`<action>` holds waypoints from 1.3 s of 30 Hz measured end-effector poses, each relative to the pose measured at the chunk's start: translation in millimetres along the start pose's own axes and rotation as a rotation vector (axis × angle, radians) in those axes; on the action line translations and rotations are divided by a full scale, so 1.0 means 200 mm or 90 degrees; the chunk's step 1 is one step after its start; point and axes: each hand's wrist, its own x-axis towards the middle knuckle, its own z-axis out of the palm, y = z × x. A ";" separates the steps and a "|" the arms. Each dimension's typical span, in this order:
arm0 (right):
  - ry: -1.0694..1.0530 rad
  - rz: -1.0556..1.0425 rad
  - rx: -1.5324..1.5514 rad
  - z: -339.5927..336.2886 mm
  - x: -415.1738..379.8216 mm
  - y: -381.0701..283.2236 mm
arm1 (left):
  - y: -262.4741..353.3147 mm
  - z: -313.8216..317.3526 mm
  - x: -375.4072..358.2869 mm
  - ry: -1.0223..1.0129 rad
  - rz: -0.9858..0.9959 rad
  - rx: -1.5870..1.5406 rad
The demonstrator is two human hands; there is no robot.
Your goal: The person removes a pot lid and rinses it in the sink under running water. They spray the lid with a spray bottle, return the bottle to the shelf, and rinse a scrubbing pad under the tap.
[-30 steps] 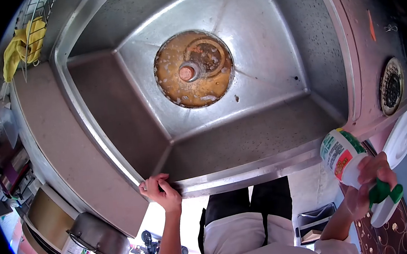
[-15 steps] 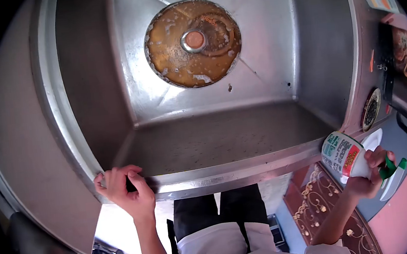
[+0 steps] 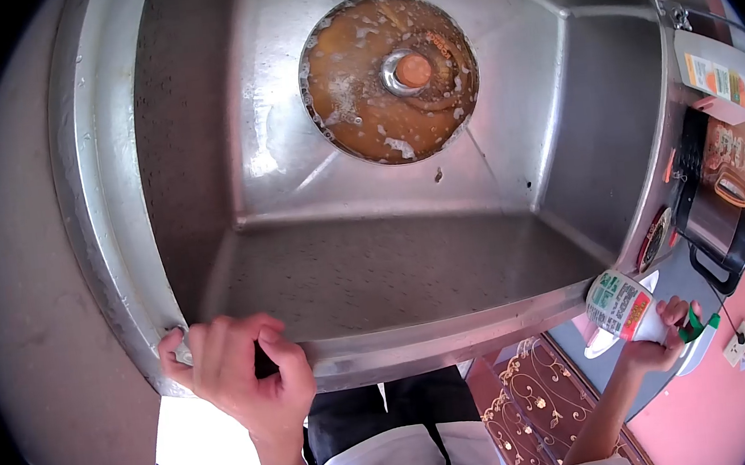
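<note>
My left hand [image 3: 241,371] is closed over the near left corner of the metal sink's rim [image 3: 402,348], with its fingers curled and thumb bent. What lies under its palm is hidden. At the right end of the rim, my right hand [image 3: 657,344] holds a white spray bottle [image 3: 620,305] with a green, white and red label. The bottle is tilted, its base towards the sink and its green trigger head [image 3: 697,325] to the right. In the sink lies a round lid [image 3: 358,81], brownish and see-through, with a metal-ringed knob and patches of suds.
Right of the sink are a dark appliance with a handle [image 3: 723,261], a box with a printed label [image 3: 721,78] and a round patterned item [image 3: 654,239]. A wall socket [image 3: 739,342] is on the pink wall. A wide ledge [image 3: 44,264] borders the left side.
The view has shifted and turned, with the sink appearing tilted. My left hand looks larger and slightly lower, still at the rim corner. My right hand keeps hold of the spray bottle.
</note>
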 end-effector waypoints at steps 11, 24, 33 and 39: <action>-0.003 -0.016 0.005 0.00 -0.02 0.01 | 0.00 0.00 0.00 -0.002 0.014 -0.003; 0.082 0.020 -0.003 0.01 -0.07 0.02 | 0.00 -0.01 0.01 0.021 0.039 -0.010; 0.070 0.197 0.062 0.07 0.00 -0.12 | 0.04 -0.04 -0.02 0.119 0.114 0.016; -0.107 0.234 0.332 0.00 0.16 -0.60 | 0.37 -0.39 0.00 0.001 0.101 -0.299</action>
